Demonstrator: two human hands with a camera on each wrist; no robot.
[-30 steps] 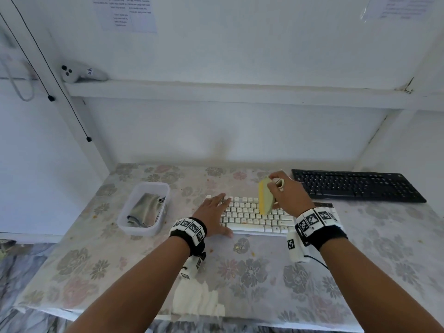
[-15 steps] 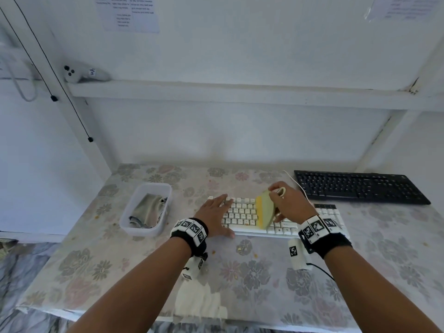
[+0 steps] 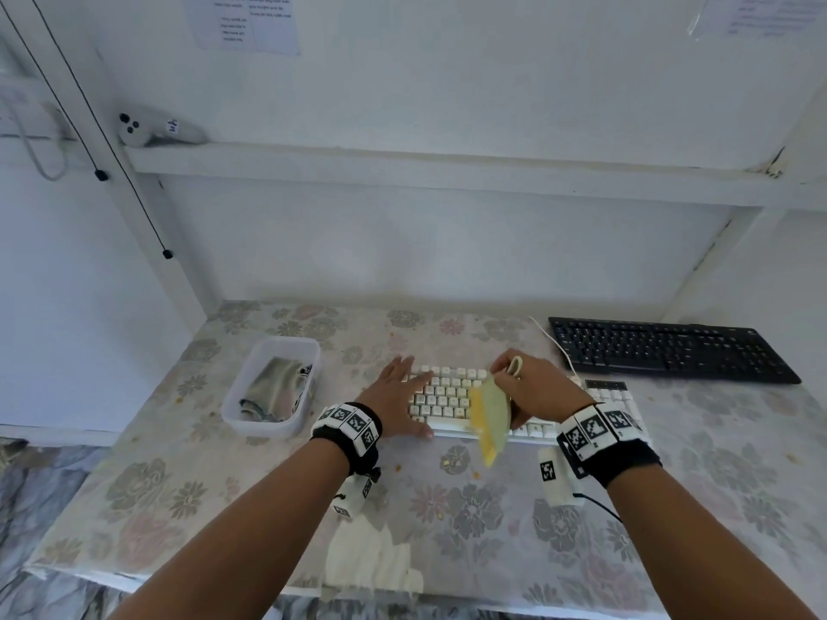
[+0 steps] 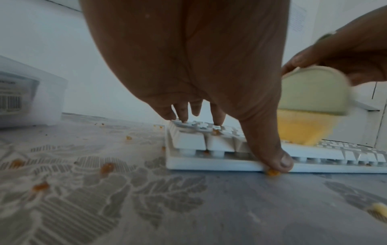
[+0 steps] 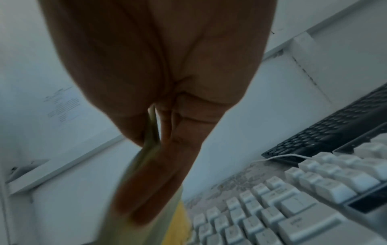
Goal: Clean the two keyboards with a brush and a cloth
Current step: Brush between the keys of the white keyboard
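- While my left hand (image 3: 398,398) lies flat with straight fingers (image 4: 182,114) on the left end of the white keyboard (image 3: 447,398), its thumb presses the keyboard's front edge.
- My right hand (image 3: 537,391) grips the brush (image 3: 490,418), fingers curled round its pale green handle; the yellow bristles point down over the middle keys, blurred.
- I see the white keyboard at centre frame in the head view, with raised off-white keycaps and orange crumbs (image 4: 215,132) lodged among them.
- More crumbs dot the floral desk (image 3: 447,530) at lower left in the left wrist view.
- At centre right lies the black keyboard (image 3: 667,349), flat and low-profile, apart from both hands.
- At centre left a clear tub (image 3: 250,422) holds the grey cloth (image 3: 275,387).
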